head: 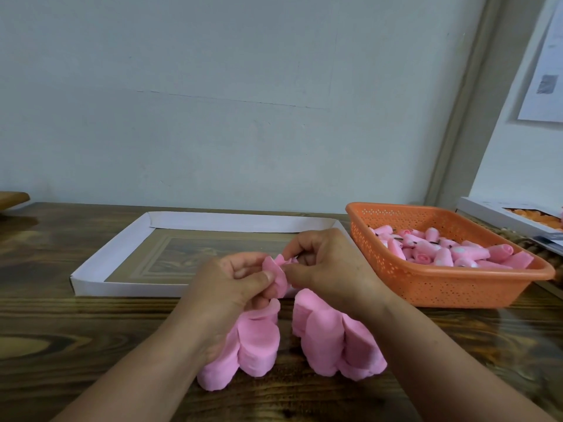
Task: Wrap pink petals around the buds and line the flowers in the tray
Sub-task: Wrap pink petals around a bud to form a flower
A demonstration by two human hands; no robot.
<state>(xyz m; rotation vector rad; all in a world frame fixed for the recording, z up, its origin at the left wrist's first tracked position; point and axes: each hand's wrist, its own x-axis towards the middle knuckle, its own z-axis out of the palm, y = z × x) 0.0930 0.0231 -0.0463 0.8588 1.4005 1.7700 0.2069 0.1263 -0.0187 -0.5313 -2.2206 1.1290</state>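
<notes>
Here, dark wooden table (pixel 91 330), pale wall (pixel 213 102) behind; left hand (pixel 234 284), right hand (pixel 329 263) pinching pink petal (pixel 275 274).

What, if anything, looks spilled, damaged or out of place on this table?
Nothing stands out. The white tray lies flat with no flowers in it, the pink buds sit inside the orange basket, and the petal stacks lie together by the wrists. The left hand and right hand pinch one petal.
</notes>
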